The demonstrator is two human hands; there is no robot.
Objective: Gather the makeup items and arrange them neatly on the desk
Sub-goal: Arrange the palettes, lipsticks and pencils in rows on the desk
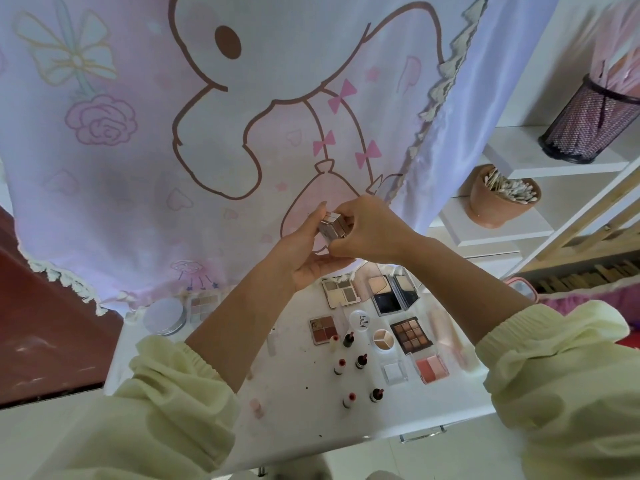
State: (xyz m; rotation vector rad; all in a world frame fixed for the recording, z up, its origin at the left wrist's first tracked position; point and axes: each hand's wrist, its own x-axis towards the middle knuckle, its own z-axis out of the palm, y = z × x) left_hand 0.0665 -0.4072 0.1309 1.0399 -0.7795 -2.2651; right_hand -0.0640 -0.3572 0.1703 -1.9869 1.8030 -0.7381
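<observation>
Makeup case (332,227), small, boxy and silvery, carries no writing that can be read; it is held in the air above the far end of the desk (294,403), in front of a hanging pink cloth (138,133) printed with a cartoon rabbit, bows and a rose. The left hand (308,249) cradles it from below and the left, palm turned up, thumb raised against the case's side. The right hand (369,230) comes over from the right, fingers curled down and pinching the case's top and near edge. Both forearms rise steeply from pale yellow sleeves (180,382) pushed back from the wrists. On the desk beneath lie a round clear lid (360,320) with dark lettering, roughly "blbl", a nine-pan brown palette (410,334), a reddish four-pan palette (323,329), a pink blush pan (431,368), a black compact (394,294) and several small dark- and white-bodied bottles (348,339) standing apart. On the shelves to the right sits a terracotta pot of cotton swabs (498,199).
</observation>
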